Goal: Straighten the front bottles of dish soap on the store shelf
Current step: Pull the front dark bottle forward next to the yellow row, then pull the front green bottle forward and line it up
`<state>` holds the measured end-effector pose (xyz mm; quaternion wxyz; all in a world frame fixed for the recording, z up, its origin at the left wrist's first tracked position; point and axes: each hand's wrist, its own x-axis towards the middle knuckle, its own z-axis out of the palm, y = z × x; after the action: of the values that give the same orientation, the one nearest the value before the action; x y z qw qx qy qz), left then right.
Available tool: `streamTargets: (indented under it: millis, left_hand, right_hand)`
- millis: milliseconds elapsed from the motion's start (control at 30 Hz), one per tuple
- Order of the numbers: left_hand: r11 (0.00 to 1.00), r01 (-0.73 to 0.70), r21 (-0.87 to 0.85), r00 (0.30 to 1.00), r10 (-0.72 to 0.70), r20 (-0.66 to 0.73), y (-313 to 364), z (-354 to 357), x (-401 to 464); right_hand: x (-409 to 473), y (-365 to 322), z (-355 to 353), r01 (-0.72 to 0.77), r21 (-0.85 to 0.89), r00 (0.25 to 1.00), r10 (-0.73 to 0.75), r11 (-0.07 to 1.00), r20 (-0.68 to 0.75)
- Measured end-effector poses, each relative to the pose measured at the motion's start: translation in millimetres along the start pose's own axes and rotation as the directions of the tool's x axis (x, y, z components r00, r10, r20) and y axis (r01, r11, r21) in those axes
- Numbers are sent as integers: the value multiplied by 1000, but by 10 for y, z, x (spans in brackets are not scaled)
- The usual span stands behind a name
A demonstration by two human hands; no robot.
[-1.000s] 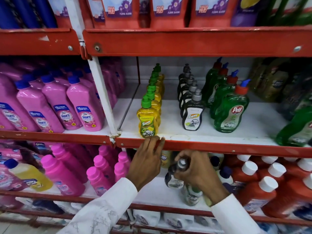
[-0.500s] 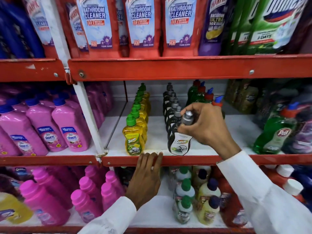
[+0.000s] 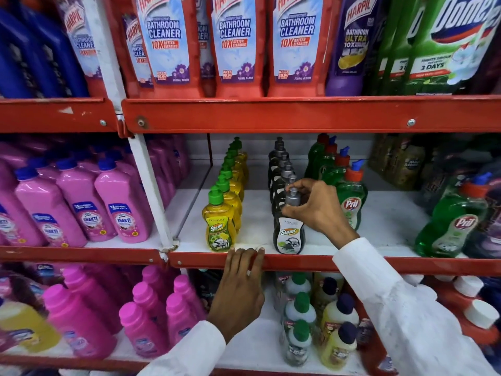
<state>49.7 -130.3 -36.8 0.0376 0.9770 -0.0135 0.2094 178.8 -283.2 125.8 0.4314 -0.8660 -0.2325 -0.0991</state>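
Note:
On the middle shelf (image 3: 352, 263) stand three rows of dish soap. The front black bottle (image 3: 289, 234) with a grey cap stands upright at the shelf's front edge, and my right hand (image 3: 317, 207) grips its cap and neck. To its left stands the front yellow bottle (image 3: 220, 226) with a green cap, untouched. Right of my hand is the front green Pril bottle (image 3: 352, 202) with a red cap. My left hand (image 3: 240, 289) rests with its fingertips over the red front lip of the shelf, below the gap between the yellow and black bottles.
Pink bottles (image 3: 124, 210) fill the bay to the left, past a white upright post (image 3: 151, 191). Red bathroom cleaner bottles (image 3: 235, 44) stand on the shelf above. More Pril bottles (image 3: 455, 223) lean at the right. Small bottles (image 3: 301, 321) crowd the shelf below.
My right hand left the lower shelf, rose to the middle shelf and took the front black bottle by its cap. The bottle was tilted half a second ago and now stands upright. My left hand stays on the lip.

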Motion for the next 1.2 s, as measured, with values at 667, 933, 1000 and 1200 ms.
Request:
streamTargets:
  millis: [667, 933, 1000, 1200]
  left_hand:
    - [998, 27, 65, 995, -21, -94, 484, 218, 200]
    - [998, 50, 38, 992, -45, -116, 503, 250, 191]
    - [997, 58, 42, 992, -53, -116, 512, 266, 192]
    - [996, 74, 43, 993, -69, -100, 507, 288, 194]
  right_hand:
    - [-614, 1767, -623, -268, 249, 453, 350, 931, -820]
    - [-452, 2124, -849, -276, 222, 505, 338, 935, -794]
    - [-456, 2090, -868, -260, 213, 522, 322, 942, -790]
    - [-539, 1600, -586, -132, 190, 654, 230, 973, -721]
